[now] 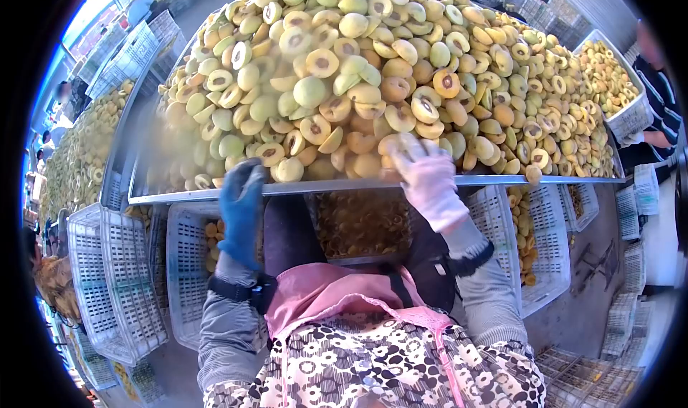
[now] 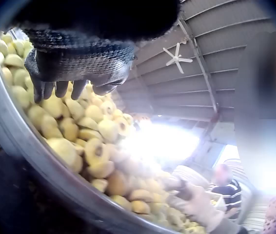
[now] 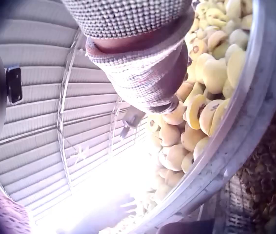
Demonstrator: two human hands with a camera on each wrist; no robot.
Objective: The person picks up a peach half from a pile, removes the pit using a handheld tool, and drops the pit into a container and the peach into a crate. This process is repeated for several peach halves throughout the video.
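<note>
Grey metal rims the broad table (image 1: pixel 322 187) in front of the seated person, and across it spreads a deep heap of halved apricots (image 1: pixel 309 91), green-yellow to orange, many cut side up with brown centres showing. Below the rim, a white perforated plastic crate (image 1: pixel 188 272) stands to the person's left and another (image 1: pixel 550 254) to the right, each with orange fruit inside.

Next come the gloves. The blue-gloved left hand (image 1: pixel 242 207) hangs at the near rim, fingers loose and a little apart, with no fruit visible in it. The pale-gloved right hand (image 1: pixel 431 182) reaches over the rim to the heap's front edge; its fingertips are blurred in the head view and hidden in the right wrist view, so whether they pinch a piece cannot be told.

Good handling here probably means light fingertip work from the front edge, since digging underneath could start a slide over the rim. Soft cut faces likely bruise under a squeeze, so lifting by the skin side seems wiser. Smallest of all, one apricot piece (image 1: pixel 533 174) sits at the rim, well right of both hands, and could easily drop.
</note>
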